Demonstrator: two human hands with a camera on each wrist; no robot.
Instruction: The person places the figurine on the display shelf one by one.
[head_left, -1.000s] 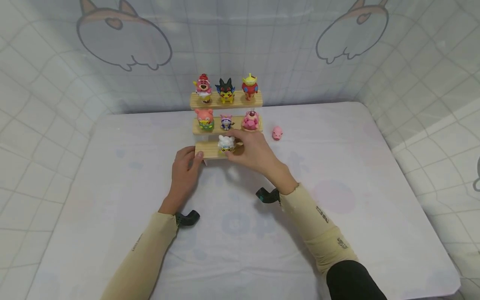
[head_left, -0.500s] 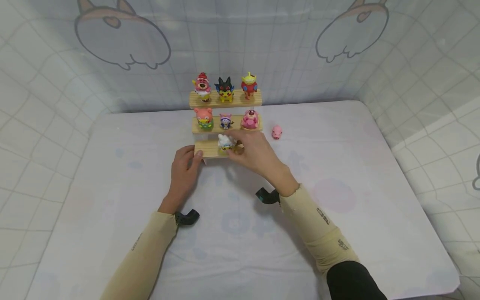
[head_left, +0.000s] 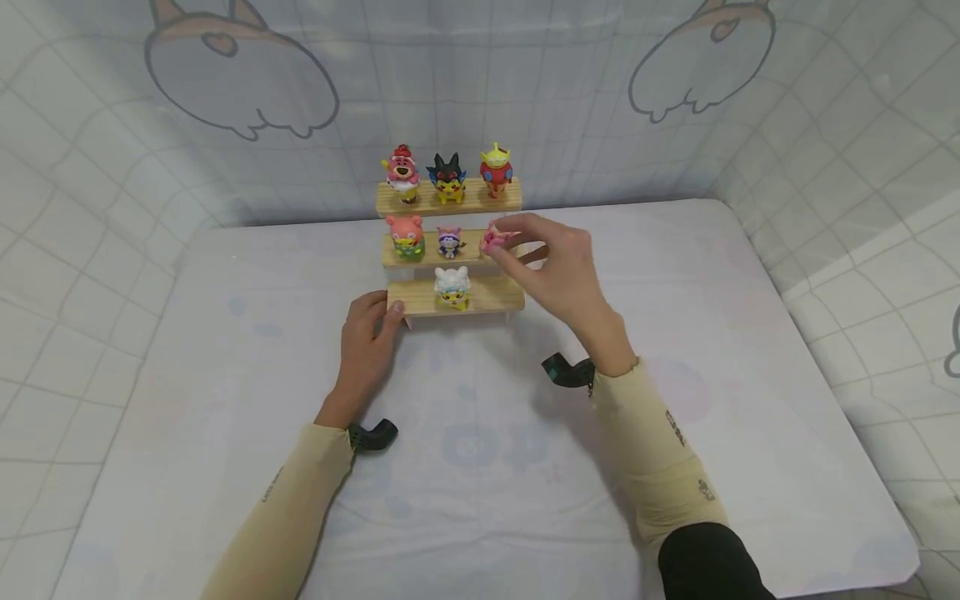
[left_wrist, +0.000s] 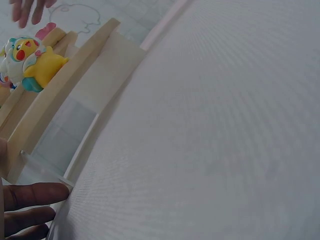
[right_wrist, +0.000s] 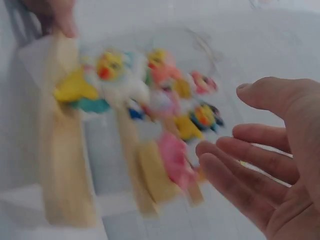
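My left hand [head_left: 366, 342] grips the left end of a three-tier wooden display stand [head_left: 491, 293], its thumb on the bottom step. On that step, at the middle, stands a yellow figurine in a fluffy white hood [head_left: 452, 288], upright and untouched. My right hand [head_left: 562, 267] is in the air right of the stand, thumb and fingers apart. In the right wrist view its fingers [right_wrist: 235, 187] are spread with nothing between them. From the head it partly covers the pink bear figurine [head_left: 493, 237] on the middle step.
A pink-and-green figurine [head_left: 406, 237] and a small purple one [head_left: 449, 242] share the middle step. Along the top step stand a red-hatted bear [head_left: 402, 173], a black-eared yellow figurine [head_left: 448, 178] and a green-headed figurine [head_left: 496, 170]. A patterned curtain [head_left: 570, 108] hangs behind.
My right hand has let go of the white-hooded figurine and moved up and right. The small pink pig figurine right of the stand is now hidden behind that hand. My left hand stays put.
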